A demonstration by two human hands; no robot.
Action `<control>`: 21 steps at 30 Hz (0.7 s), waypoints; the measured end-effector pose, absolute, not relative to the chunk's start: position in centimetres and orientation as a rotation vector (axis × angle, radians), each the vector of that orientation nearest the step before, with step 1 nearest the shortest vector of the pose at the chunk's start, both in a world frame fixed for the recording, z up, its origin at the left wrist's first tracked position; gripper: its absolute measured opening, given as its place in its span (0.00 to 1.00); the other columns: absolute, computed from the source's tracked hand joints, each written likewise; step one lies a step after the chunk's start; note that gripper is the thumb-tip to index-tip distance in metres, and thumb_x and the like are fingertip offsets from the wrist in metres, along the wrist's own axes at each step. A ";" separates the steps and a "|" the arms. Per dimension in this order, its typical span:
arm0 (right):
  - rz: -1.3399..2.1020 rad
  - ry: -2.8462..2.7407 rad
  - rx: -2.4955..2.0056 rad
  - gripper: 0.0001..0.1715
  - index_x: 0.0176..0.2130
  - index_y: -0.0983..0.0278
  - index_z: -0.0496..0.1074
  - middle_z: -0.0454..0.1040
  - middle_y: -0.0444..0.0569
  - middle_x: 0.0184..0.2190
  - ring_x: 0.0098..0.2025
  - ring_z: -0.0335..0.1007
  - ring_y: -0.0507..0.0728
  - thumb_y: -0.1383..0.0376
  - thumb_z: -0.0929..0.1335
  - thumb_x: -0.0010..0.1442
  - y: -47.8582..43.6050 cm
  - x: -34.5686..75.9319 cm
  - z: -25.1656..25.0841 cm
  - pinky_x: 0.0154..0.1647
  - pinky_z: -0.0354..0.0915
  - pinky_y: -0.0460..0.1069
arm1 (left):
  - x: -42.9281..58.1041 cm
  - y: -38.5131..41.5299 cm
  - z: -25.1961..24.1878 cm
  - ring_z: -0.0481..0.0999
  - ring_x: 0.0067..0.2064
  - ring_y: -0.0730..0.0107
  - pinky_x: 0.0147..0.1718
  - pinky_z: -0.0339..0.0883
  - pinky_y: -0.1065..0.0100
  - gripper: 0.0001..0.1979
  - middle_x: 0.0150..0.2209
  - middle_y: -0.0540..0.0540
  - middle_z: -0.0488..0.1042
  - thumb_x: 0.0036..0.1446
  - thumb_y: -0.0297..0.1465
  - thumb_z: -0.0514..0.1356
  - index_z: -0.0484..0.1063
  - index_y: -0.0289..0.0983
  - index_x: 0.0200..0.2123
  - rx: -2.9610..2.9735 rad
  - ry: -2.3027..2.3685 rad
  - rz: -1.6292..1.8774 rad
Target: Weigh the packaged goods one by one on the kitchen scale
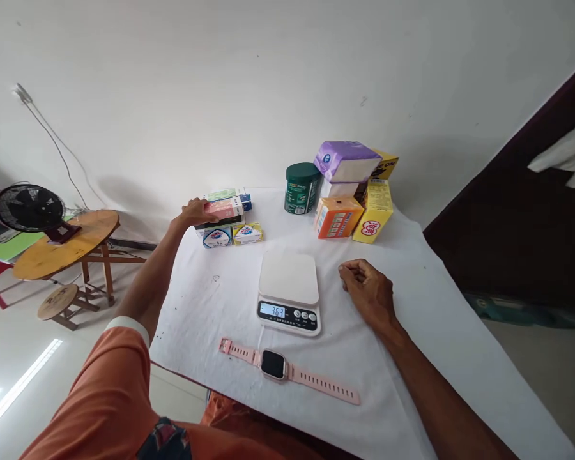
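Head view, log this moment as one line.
left hand on pink box atop stack | right hand fisted on tablecloth | scale bare

Orange short sleeve on the left arm (white trim at its cuff), right forearm bare, orange clothing below

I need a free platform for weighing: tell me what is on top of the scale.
Nothing lies on the scale: its white platform shows bare, though the display is lit. The right hand rests on the cloth beside it, not touching. Whatever is under the scale is hidden.
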State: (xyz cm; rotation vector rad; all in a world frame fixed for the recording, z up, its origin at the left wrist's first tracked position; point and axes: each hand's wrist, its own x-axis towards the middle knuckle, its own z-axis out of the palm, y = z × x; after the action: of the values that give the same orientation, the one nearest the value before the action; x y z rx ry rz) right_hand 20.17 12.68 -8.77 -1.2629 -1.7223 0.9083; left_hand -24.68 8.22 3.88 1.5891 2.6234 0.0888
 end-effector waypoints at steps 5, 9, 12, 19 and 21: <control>0.921 -1.722 -1.267 0.14 0.34 0.60 0.72 0.77 0.47 0.29 0.27 0.72 0.56 0.53 0.67 0.57 12.6 20.2 -8.8 0.37 0.68 0.53 | -24.4 7.2 4.0 0.67 0.60 0.47 0.58 0.62 0.54 0.33 0.56 0.40 0.72 0.50 0.50 0.68 0.70 0.41 0.56 1.646 2.655 0.307; 0.916 -1.721 -1.253 0.13 0.33 0.60 0.71 0.77 0.48 0.29 0.28 0.72 0.57 0.54 0.66 0.57 12.7 20.1 -8.9 0.37 0.68 0.53 | -23.0 5.3 6.3 0.71 0.54 0.52 0.53 0.65 0.56 0.31 0.51 0.42 0.74 0.52 0.50 0.68 0.71 0.40 0.53 1.764 2.685 0.463; 0.925 -1.704 -1.221 0.12 0.33 0.61 0.71 0.77 0.48 0.30 0.29 0.71 0.57 0.55 0.66 0.56 12.9 20.0 -9.0 0.35 0.68 0.52 | -19.8 4.0 8.0 0.72 0.51 0.53 0.52 0.66 0.57 0.31 0.49 0.43 0.75 0.51 0.52 0.69 0.71 0.40 0.51 1.973 2.587 0.542; 0.933 -1.682 -1.181 0.11 0.33 0.61 0.71 0.76 0.48 0.29 0.30 0.71 0.57 0.56 0.66 0.56 12.8 20.1 -8.8 0.33 0.67 0.51 | -8.3 2.6 4.3 0.74 0.49 0.52 0.50 0.67 0.55 0.27 0.47 0.42 0.76 0.53 0.52 0.70 0.72 0.40 0.47 2.348 2.092 0.454; 0.936 -1.681 -1.171 0.11 0.32 0.60 0.71 0.76 0.48 0.29 0.30 0.71 0.57 0.56 0.66 0.56 12.8 20.2 -8.7 0.33 0.67 0.51 | -6.3 2.7 2.5 0.74 0.51 0.52 0.51 0.67 0.54 0.27 0.48 0.41 0.76 0.55 0.51 0.69 0.72 0.39 0.48 2.367 2.015 0.421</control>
State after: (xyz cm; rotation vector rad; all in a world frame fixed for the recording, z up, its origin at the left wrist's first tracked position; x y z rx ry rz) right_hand 20.18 12.82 -8.69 -1.1713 -1.6815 0.9364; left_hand -6.30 2.71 2.52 2.3670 2.0153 0.4212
